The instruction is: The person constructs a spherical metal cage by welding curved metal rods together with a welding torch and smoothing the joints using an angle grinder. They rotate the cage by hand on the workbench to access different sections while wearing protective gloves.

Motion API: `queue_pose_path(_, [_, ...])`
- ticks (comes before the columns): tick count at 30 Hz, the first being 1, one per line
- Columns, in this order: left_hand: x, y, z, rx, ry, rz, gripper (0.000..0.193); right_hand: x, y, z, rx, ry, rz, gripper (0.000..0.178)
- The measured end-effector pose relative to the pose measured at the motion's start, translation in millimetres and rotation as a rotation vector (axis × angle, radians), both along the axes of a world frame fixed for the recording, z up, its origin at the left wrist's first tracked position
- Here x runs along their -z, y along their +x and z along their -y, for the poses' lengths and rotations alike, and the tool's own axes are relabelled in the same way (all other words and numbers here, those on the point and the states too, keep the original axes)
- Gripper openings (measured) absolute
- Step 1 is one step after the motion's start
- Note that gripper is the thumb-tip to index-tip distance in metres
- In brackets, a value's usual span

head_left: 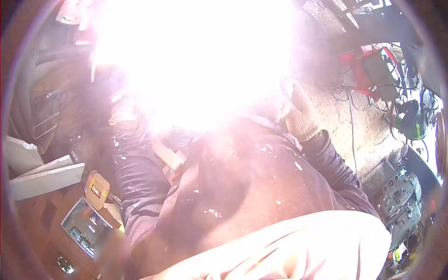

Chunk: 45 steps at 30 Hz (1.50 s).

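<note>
A blinding white glare (196,56) fills the upper middle and hides whatever lies between my hands. My right hand (301,116), in a pale knit glove, reaches into the glare's right edge. Its fingers are washed out, so what they hold cannot be made out. At the left, my dark sleeve leads up to my left hand (122,112), a pale, blurred patch beside the light with its fingers unreadable. A pale block-like piece (168,156) lies near the inside of my left arm, next to a ribbed grey part (183,136).
Pale boards (49,179) lie at the left, near a yellow-edged tool (97,189) and a framed shiny panel (86,227). A red machine (366,74) with trailing cables stands at the right, above a green object (414,120). Grey metal machinery (401,200) sits lower right.
</note>
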<state>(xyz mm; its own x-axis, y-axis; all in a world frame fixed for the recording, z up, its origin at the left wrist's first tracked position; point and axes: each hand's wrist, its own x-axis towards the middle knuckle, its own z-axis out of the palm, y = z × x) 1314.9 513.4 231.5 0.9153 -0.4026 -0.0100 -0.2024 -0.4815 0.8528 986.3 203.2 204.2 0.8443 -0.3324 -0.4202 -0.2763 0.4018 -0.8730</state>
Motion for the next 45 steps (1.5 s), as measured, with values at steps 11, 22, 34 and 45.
queue_pose_path(11, [25, 21, -28, 0.012, 0.068, 0.075, 0.042, 0, 0, -1, 0.022, 0.025, 0.044, 0.032])
queue_pose_path(22, [19, 20, -16, -0.007, -0.002, -0.111, 0.042, 4, -5, -5, 0.082, 0.004, 0.149, 0.04])
queue_pose_path(34, [-3, -5, 7, 0.059, -0.04, -0.039, 0.047, -20, -13, -32, 0.238, -0.087, 0.094, 0.036])
queue_pose_path(45, [-12, -7, 20, 0.196, 0.09, 0.085, 0.063, -25, -44, -94, 0.383, -0.171, 0.167, 0.04])
